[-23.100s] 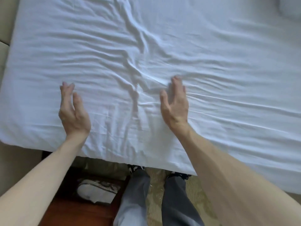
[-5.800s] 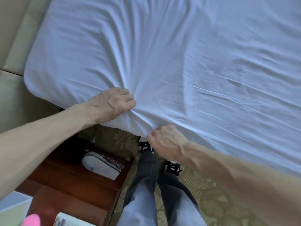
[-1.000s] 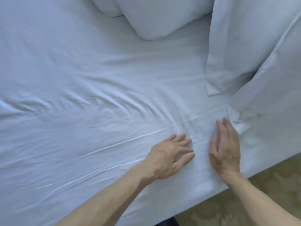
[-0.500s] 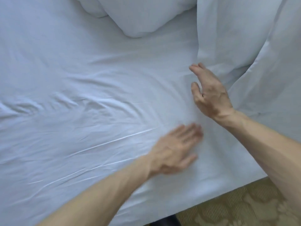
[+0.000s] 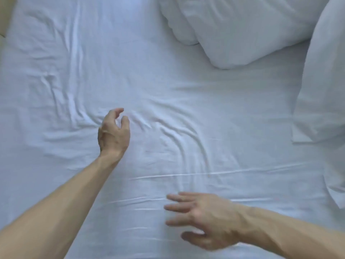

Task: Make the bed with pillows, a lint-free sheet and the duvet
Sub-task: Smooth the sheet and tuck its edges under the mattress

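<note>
Sheet lies white across the whole bed in front of us, under both our arms. It fills the view except the top left corner, where a beige strip shows. It is not flat: creases fan out beside our left hand, a curved bunch of folds sits in the middle, and two long thin ridges run sideways nearer to us.

Our left hand is over the creased middle, thumb and fingers loosely curled toward each other with a gap between them, holding nothing. Whether it touches the cloth we cannot tell. Our right hand is nearer to us, palm down, fingers straight and spread wide, pointing left, low over the sheet. It is blurred, so contact is unclear.

A pillow rests on the sheet at the top right. More white bedding lies along the right edge, touching the pillow; whether it is pillow or duvet, we cannot tell.
</note>
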Available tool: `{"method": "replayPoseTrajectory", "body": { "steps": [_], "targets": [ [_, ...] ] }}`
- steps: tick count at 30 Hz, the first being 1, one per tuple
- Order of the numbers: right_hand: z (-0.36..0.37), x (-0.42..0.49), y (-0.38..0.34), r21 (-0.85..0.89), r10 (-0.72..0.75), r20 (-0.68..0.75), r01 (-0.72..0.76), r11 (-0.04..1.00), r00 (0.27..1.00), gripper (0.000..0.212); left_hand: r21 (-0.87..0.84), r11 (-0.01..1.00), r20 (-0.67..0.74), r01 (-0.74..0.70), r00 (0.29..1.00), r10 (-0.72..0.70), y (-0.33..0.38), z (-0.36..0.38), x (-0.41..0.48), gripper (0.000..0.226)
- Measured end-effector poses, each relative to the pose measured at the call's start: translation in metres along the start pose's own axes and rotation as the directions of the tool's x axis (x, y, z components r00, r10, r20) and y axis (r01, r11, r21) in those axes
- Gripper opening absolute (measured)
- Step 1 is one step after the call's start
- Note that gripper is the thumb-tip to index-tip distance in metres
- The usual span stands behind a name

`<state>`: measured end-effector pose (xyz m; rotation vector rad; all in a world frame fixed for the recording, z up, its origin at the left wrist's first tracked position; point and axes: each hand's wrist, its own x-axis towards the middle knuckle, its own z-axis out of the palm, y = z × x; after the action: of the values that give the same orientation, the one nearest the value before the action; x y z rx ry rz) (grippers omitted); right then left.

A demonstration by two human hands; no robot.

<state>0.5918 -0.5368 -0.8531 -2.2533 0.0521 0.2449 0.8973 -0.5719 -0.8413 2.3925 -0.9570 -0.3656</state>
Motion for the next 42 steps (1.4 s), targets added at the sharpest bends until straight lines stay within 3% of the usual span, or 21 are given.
{"method": "replayPoseTrajectory", "body": {
  "steps": [2, 4, 6, 9, 15, 17, 20, 26, 34, 38, 42],
  "targets": [
    [-0.046, 0.027, 0.034, -0.076, 0.147, -0.308, -0.179, 0.981, 0.94, 0.05, 0.129, 0.992, 0.021, -0.009, 1.0, 0.006, -0.026, -0.02, 0.01, 0.048],
    [-0.093, 0.051, 0.068, -0.065, 0.332, -0.454, -0.402, 0.913, 0.827, 0.057, 0.223, 0.974, 0.084, -0.046, 0.996, 0.027, -0.053, -0.033, 0.017, 0.059],
    [-0.127, 0.076, 0.093, -0.032, 0.527, -0.448, -0.602, 0.798, 0.722, 0.063, 0.301, 0.945, 0.15, -0.123, 0.985, 0.081, -0.079, -0.039, 0.026, 0.065],
    [-0.158, 0.119, 0.112, 0.026, 0.643, -0.49, -0.727, 0.686, 0.589, 0.07, 0.381, 0.915, 0.206, -0.134, 0.977, 0.057, -0.11, -0.038, 0.05, 0.069],
    [-0.191, 0.211, 0.158, -0.032, 0.703, -0.526, -0.836, 0.547, 0.48, 0.082, 0.405, 0.91, 0.176, -0.09, 0.984, 0.019, -0.123, -0.03, 0.129, 0.077],
    [-0.212, 0.237, 0.172, -0.05, 0.698, -0.537, -0.843, 0.535, 0.474, 0.085, 0.416, 0.904, 0.17, -0.101, 0.985, 0.032, -0.123, -0.025, 0.165, 0.079],
    [-0.244, 0.269, 0.199, -0.111, 0.656, -0.538, -0.816, 0.567, 0.529, 0.089, 0.41, 0.905, 0.13, -0.112, 0.99, 0.063, -0.122, -0.015, 0.221, 0.081],
    [-0.305, 0.311, 0.269, -0.215, 0.514, -0.612, -0.751, 0.624, 0.601, 0.074, 0.44, 0.864, 0.071, -0.244, 0.969, 0.237, -0.119, 0.0, 0.326, 0.08],
    [-0.365, 0.351, 0.335, -0.284, 0.37, -0.7, -0.714, 0.64, 0.611, 0.068, 0.435, 0.791, 0.181, -0.431, 0.902, 0.392, -0.105, 0.01, 0.452, 0.077],
    [-0.36, 0.349, 0.334, -0.269, 0.308, -0.746, -0.689, 0.672, 0.591, 0.069, 0.411, 0.793, 0.215, -0.449, 0.893, 0.395, -0.082, 0.014, 0.513, 0.074],
    [-0.361, 0.349, 0.335, -0.27, 0.282, -0.754, -0.671, 0.691, 0.594, 0.07, 0.401, 0.815, 0.162, -0.418, 0.908, 0.386, -0.057, 0.03, 0.572, 0.077]
  ]
}}
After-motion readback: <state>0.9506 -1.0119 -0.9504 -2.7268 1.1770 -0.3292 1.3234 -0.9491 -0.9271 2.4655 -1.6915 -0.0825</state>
